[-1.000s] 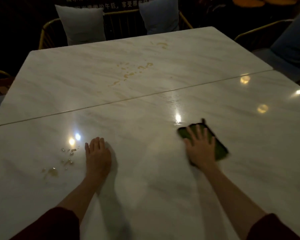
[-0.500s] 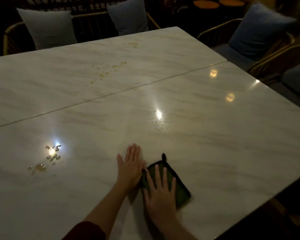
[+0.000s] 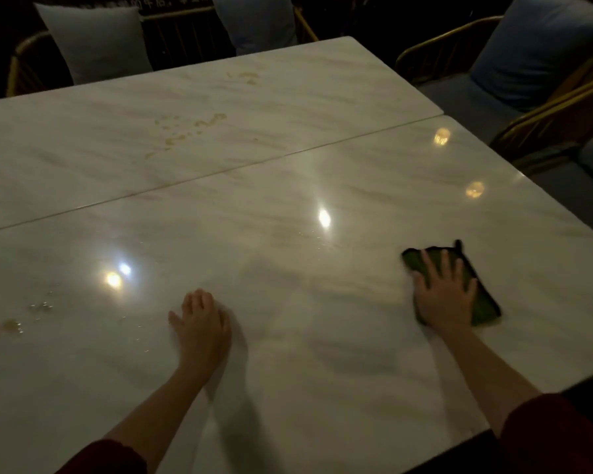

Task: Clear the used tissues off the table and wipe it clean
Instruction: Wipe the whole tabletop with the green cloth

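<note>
My right hand [image 3: 444, 295] lies flat on the green cloth [image 3: 485, 304]. My fingers are spread wide and press it down, with no pinching. The cloth is at 3 o'clock from my left hand [image 3: 202, 323], near the edge of the table [image 3: 322, 364]. My left hand rests open on the bare top and holds nothing. The cloth looks soft, thin and light, so I think it will bunch up if I push from a corner. It's best to press on its middle. Wet drops [image 3: 11, 326] wait at 9 o'clock and yellow marks [image 3: 192, 128] far off at 12. I see no tissues.
</note>
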